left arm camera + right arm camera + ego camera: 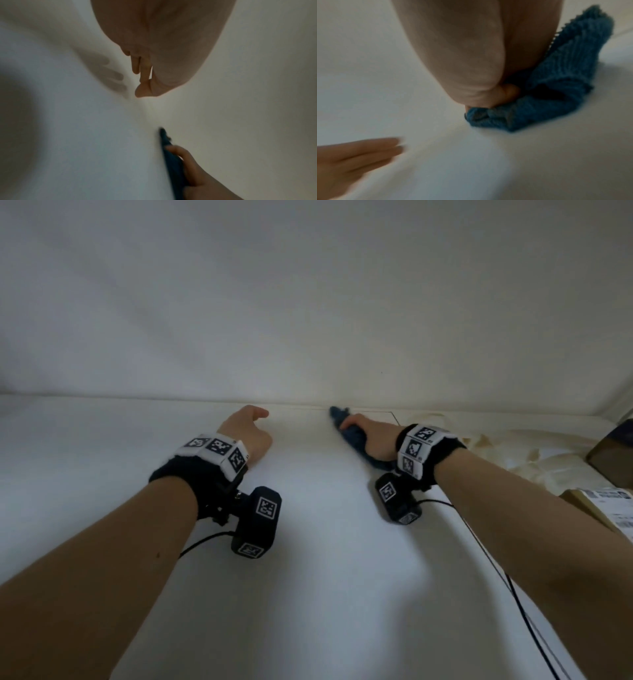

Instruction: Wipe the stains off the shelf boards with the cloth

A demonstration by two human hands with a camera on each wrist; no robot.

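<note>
A white shelf board (308, 508) fills the head view up to a white back wall. My right hand (366, 436) holds a bunched blue ribbed cloth (349, 433) against the board near the back edge. In the right wrist view the cloth (547, 94) bulges out from under the palm, with a fingertip curled into it. My left hand (248, 428) lies flat on the board to the left, fingers straight and together. The left hand (351, 158) also shows in the right wrist view, blurred. In the left wrist view its fingers (142, 70) point at the back wall. I see no clear stain.
At the right end of the shelf lie crumpled cream paper (507, 453), a brown cardboard box (609, 450) and a labelled package (603, 508). A thin black cable (513, 587) runs along the board under my right arm. Wrist camera units hang below both wrists.
</note>
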